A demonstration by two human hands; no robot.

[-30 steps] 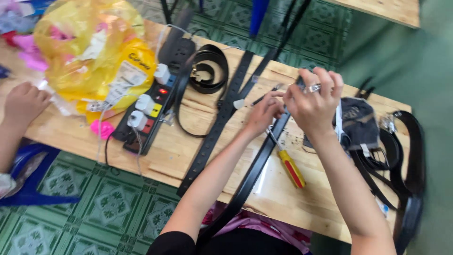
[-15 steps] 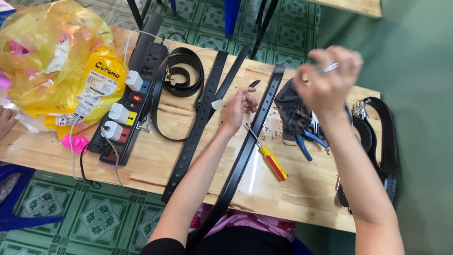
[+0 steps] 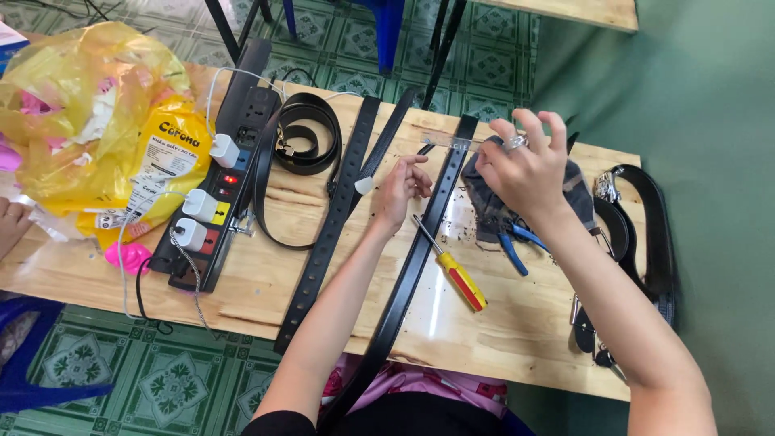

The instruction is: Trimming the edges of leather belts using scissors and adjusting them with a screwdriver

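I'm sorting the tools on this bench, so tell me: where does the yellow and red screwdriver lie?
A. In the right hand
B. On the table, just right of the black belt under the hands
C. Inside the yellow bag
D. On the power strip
B: the screwdriver lies flat on the wooden table, just right of the long black belt, and neither hand holds it.

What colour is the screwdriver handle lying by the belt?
Yellow with a red grip section, on the screwdriver beside the long black belt; head view.
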